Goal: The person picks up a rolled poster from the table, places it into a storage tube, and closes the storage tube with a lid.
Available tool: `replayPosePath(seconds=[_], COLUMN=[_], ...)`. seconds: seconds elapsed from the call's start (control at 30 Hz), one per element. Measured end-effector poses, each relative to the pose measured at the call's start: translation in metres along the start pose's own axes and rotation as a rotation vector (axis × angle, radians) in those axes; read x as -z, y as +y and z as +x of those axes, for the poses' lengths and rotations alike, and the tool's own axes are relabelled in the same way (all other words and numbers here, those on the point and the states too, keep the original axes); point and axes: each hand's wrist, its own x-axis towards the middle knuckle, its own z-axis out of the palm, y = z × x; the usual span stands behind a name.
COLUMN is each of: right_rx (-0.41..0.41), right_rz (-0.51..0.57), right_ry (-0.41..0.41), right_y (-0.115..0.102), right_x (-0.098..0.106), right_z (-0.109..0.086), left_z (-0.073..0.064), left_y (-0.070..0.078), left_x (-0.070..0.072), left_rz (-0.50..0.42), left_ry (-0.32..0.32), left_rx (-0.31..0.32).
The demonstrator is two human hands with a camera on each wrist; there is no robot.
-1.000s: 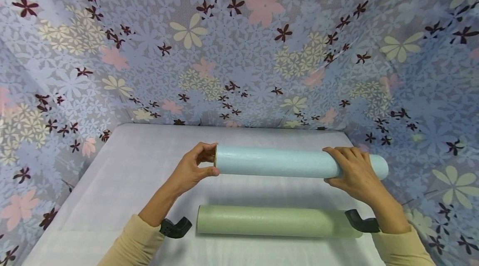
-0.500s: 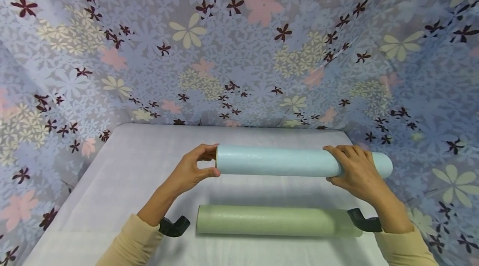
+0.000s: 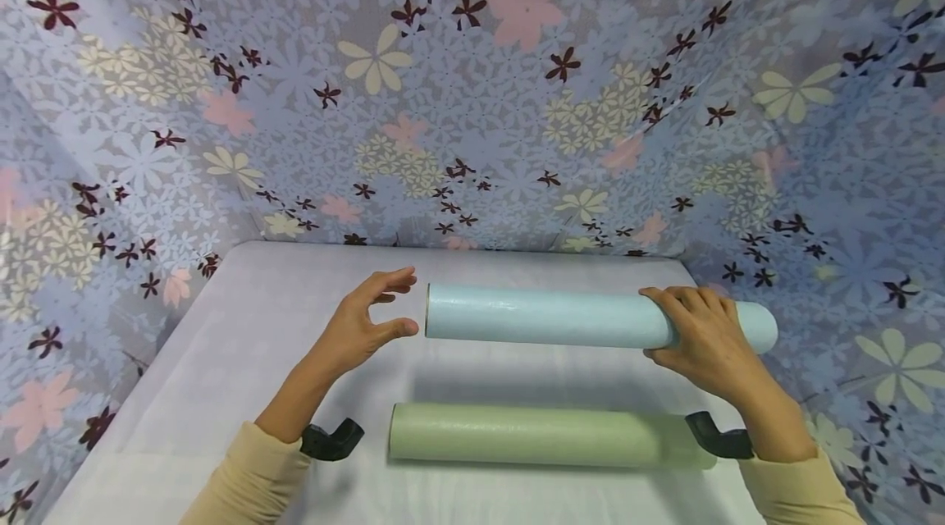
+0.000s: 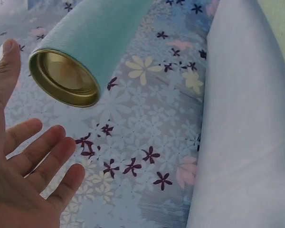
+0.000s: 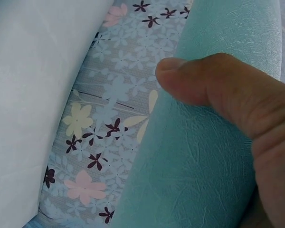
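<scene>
A long light-blue tube (image 3: 546, 316) is held level above the table, its left end capped by a gold-coloured metal lid (image 4: 66, 76). My right hand (image 3: 697, 336) grips it near its right end, fingers over the top; the right wrist view shows the thumb (image 5: 204, 78) lying along its textured side. Just left of the capped end is my left hand (image 3: 362, 324), apart from the tube, its fingers spread and holding nothing. A pale green tube (image 3: 546, 436) lies on the table, nearer to me and parallel to the blue one.
The table (image 3: 221, 394) has a white cover. Flowered cloth (image 3: 458, 98) hangs behind it and along both sides. The blue tube's right end reaches out toward the table's right edge. A black wrist mount (image 3: 332, 439) sits on each forearm.
My left hand has let go of the blue tube's capped end and moved a little left, its fingers opening. The right hand keeps its grip, and the blue tube has shifted slightly right.
</scene>
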Motion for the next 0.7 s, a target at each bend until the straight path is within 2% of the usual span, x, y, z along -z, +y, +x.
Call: replayPosePath(seconds=[0.17,0.3,0.43,0.6,0.7], right_rx=[-0.006,-0.013,-0.015,-0.006,-0.002], right_rz=[0.003,-0.004,-0.012,-0.016,-0.016], right_ry=[-0.009,-0.019,-0.023,-0.017,-0.019], right_y=[-0.004,-0.008,-0.011,-0.013,-0.015], right_x=[0.000,0.000,0.000,0.000,0.000], right_z=[0.002,0.004,0.005,0.006,0.007], left_z=[0.001,0.004,0.006,0.008,0.009], left_y=[0.006,0.016,0.024,0.029,0.031], left_x=[0.005,0.004,-0.001,-0.011,-0.016], left_rz=[0.034,0.108,0.249,0.465,0.595], left_ry=[0.049,0.069,0.066,0.064,0.060], left_rx=[-0.035,-0.071,-0.125,-0.282,-0.346])
